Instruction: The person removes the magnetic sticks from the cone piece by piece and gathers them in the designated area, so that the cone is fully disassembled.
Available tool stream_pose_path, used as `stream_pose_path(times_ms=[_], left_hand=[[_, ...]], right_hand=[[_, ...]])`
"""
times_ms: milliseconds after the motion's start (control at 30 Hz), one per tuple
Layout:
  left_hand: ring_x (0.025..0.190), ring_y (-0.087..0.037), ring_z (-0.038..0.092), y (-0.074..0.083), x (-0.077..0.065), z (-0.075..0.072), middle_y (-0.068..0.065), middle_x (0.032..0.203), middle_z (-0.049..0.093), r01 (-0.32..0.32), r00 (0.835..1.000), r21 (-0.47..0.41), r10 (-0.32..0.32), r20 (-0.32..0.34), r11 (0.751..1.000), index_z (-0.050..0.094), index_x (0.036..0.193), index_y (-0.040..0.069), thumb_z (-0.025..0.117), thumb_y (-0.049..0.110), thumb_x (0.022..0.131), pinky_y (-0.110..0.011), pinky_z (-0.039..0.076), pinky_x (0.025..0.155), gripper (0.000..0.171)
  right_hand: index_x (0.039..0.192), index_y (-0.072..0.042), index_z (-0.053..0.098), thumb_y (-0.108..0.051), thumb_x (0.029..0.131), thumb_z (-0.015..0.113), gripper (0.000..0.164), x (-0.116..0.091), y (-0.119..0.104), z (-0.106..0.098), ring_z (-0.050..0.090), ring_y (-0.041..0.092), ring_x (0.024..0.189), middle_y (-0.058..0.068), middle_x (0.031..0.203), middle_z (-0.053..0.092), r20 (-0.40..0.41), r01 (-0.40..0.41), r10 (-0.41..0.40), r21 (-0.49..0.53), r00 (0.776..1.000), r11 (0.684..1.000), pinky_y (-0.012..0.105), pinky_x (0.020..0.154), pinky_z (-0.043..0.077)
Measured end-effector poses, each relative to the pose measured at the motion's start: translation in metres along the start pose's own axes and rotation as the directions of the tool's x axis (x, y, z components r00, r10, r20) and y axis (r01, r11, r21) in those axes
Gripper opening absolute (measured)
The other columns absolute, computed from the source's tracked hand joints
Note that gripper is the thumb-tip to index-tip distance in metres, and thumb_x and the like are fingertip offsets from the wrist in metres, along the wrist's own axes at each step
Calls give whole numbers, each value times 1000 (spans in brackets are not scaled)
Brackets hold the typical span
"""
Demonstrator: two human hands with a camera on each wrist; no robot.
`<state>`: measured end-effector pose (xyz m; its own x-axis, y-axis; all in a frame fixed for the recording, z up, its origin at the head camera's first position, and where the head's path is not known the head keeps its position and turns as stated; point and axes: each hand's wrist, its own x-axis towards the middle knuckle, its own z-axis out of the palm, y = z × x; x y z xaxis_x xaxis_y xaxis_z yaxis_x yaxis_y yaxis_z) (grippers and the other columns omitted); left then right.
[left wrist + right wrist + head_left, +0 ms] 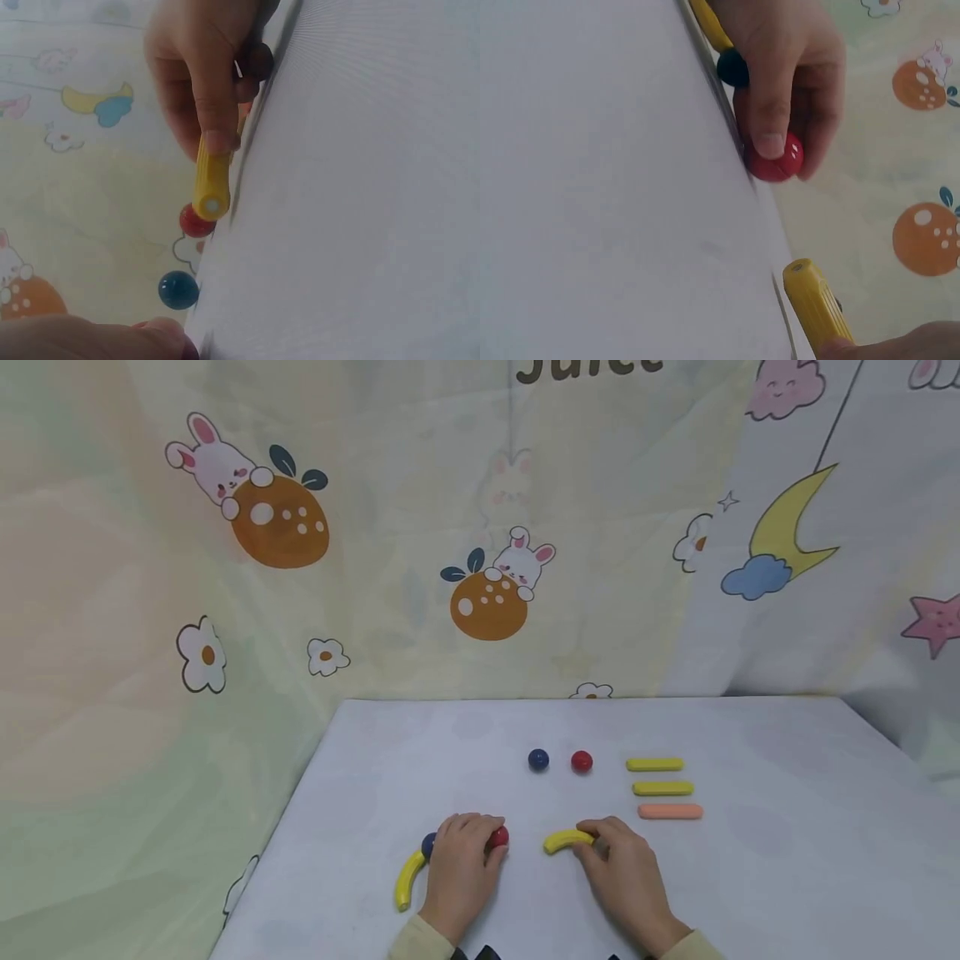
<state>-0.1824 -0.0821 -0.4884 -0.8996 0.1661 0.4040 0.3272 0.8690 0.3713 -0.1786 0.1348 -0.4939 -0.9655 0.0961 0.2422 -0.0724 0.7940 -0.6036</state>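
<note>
In the head view my left hand point(461, 868) pinches a red ball point(499, 837) low over the white table, and the right wrist view shows thumb and fingers on that ball point(787, 166). Just left of this hand lie a dark blue ball point(428, 845), partly hidden by it, and a curved yellow banana-shaped piece point(407, 881). My right hand point(626, 877) grips one end of a second curved yellow piece point(564, 840) between thumb and fingers. Its free end points left, toward the red ball; in the left wrist view this piece point(211, 184) shows a pale spot on its end.
Farther back on the table point(420, 743) sit another blue ball point(538, 760) and another red ball point(581, 762). To their right, two straight yellow sticks point(655, 764) and a salmon-pink stick point(670, 812) lie in a column. A printed cloth point(405, 610) hangs behind the table.
</note>
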Motion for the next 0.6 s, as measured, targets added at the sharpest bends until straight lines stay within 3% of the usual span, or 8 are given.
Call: stream_pose_path(times_ms=[200,400,600], left_hand=[[106,-16,58,0,-1,1,7,105,70,8,1000,-9,-8,-5,1000,70,113,20,81,27,81,-42,47,96,35],[106,-17,59,-1,-1,3,7,104,71,4,1000,-11,-4,-19,1000,70,113,21,81,28,81,-42,47,97,35],[106,-17,59,-1,-1,3,6,104,71,5,1000,-9,-5,-15,1000,70,114,20,81,29,81,-44,47,97,36]], right_hand=[[107,-13,72,-19,83,78,25,10,22,-17,49,11,63,-2,87,64,-52,-26,26,-11,998,1000,24,54,40],[106,-10,72,-16,82,78,26,9,41,-33,50,10,62,3,97,68,-107,-34,31,-30,994,999,23,52,39],[108,-6,71,-17,82,78,29,4,50,-38,49,11,60,8,99,70,-82,-89,84,-58,993,994,23,50,37]])
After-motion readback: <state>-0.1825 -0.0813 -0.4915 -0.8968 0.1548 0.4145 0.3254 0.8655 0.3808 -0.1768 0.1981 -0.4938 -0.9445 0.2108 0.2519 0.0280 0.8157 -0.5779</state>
